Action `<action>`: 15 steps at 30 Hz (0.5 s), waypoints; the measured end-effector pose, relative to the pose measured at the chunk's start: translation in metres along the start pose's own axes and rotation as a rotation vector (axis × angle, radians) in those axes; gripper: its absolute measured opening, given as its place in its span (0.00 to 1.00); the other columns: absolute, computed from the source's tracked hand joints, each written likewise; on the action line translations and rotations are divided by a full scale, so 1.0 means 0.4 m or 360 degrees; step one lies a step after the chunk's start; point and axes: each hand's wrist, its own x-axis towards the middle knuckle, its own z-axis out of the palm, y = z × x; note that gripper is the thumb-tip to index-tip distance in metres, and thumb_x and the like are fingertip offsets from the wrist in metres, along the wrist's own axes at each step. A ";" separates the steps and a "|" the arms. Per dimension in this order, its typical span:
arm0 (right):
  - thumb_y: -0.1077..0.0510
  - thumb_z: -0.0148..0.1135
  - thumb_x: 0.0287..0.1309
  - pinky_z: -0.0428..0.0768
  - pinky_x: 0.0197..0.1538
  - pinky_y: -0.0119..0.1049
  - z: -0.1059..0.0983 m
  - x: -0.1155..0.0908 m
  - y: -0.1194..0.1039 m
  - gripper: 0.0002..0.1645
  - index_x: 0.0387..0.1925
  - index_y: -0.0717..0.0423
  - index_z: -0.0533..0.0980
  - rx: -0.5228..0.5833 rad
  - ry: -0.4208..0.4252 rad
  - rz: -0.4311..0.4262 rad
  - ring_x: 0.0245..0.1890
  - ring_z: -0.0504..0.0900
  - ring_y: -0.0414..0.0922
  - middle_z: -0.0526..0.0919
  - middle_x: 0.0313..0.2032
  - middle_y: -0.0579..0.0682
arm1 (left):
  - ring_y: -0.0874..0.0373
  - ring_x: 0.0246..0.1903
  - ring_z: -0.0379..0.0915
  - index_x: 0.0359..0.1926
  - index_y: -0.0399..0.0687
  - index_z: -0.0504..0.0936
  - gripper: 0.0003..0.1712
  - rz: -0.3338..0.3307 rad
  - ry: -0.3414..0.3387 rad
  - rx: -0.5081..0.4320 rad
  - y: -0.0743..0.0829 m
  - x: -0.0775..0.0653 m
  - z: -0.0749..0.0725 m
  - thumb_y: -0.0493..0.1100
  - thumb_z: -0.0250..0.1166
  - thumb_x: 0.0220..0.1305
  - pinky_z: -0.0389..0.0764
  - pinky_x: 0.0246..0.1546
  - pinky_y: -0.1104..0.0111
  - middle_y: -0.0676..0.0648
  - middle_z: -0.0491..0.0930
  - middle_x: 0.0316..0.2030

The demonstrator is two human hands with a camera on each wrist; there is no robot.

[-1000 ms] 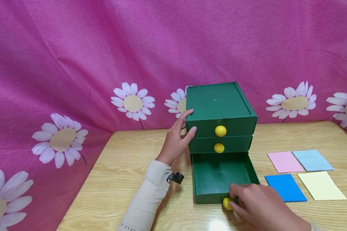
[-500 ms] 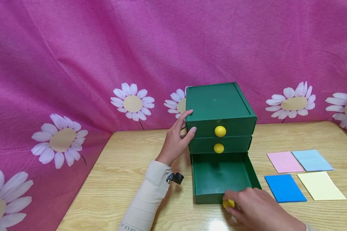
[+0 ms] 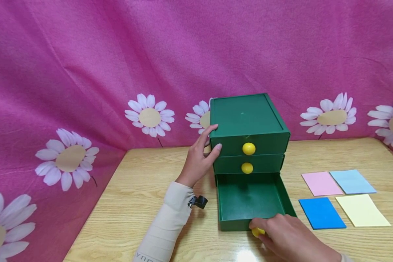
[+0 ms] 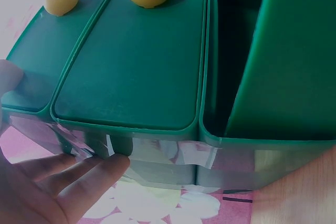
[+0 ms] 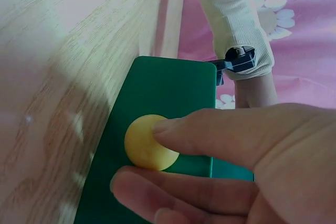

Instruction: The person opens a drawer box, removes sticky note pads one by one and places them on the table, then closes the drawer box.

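Observation:
A green three-drawer unit [image 3: 247, 113] with round yellow knobs stands on the table. Its bottom drawer [image 3: 249, 200] is pulled out with nothing in it, while the upper two are closed. Fairly straight fingers of my left hand [image 3: 196, 160] rest against the unit's left side, and the thumb touches the front of the top drawer. In the left wrist view, those fingertips [image 4: 118, 162] lie along the side wall. My right hand [image 3: 288, 234] pinches the bottom drawer's yellow knob [image 5: 147, 142], thumb on one side and fingers on the other.
Right of the unit lie a pink sheet [image 3: 321, 183], a light blue sheet [image 3: 353, 181], a blue sheet [image 3: 322, 213] and a pale yellow sheet [image 3: 362, 210]. A magenta cloth [image 3: 170, 54] with printed daisies hangs behind the wooden table [image 3: 134, 203].
My right hand has shifted slightly left, its fingers now further over the bottom knob. The drawer stays pulled out, and the left hand keeps its place on the unit.

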 end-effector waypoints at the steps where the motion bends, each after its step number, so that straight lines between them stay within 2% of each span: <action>1: 0.56 0.63 0.51 0.76 0.27 0.30 0.001 0.001 0.001 0.08 0.34 0.40 0.76 -0.0008 0.0007 -0.0004 0.20 0.69 0.27 0.75 0.23 0.29 | 0.51 0.56 0.66 0.66 0.58 0.57 0.30 0.0001 0.0001 0.0001 0.001 0.000 -0.001 0.41 0.55 0.64 0.77 0.41 0.60 0.52 0.60 0.63; 5: 0.56 0.64 0.50 0.79 0.30 0.35 0.006 0.006 0.000 0.09 0.34 0.39 0.77 -0.0030 0.0034 -0.0005 0.21 0.70 0.28 0.77 0.25 0.31 | 0.52 0.56 0.66 0.66 0.58 0.57 0.30 0.0002 0.0005 0.0009 0.003 -0.001 -0.001 0.41 0.55 0.64 0.78 0.41 0.61 0.51 0.60 0.63; 12: 0.57 0.62 0.52 0.76 0.27 0.32 0.020 0.010 -0.004 0.12 0.38 0.38 0.77 -0.0005 0.0050 0.0070 0.19 0.69 0.28 0.75 0.21 0.29 | 0.52 0.56 0.66 0.65 0.58 0.57 0.30 0.0008 0.0006 0.0010 0.000 0.000 0.000 0.42 0.55 0.64 0.78 0.40 0.61 0.51 0.60 0.63; 15: 0.57 0.62 0.51 0.78 0.29 0.35 0.020 0.013 -0.004 0.13 0.39 0.38 0.77 -0.0002 0.0048 0.0067 0.19 0.69 0.28 0.76 0.23 0.29 | 0.51 0.56 0.66 0.65 0.58 0.57 0.30 0.0011 0.0009 0.0009 -0.003 0.000 0.001 0.42 0.55 0.64 0.78 0.41 0.59 0.52 0.60 0.63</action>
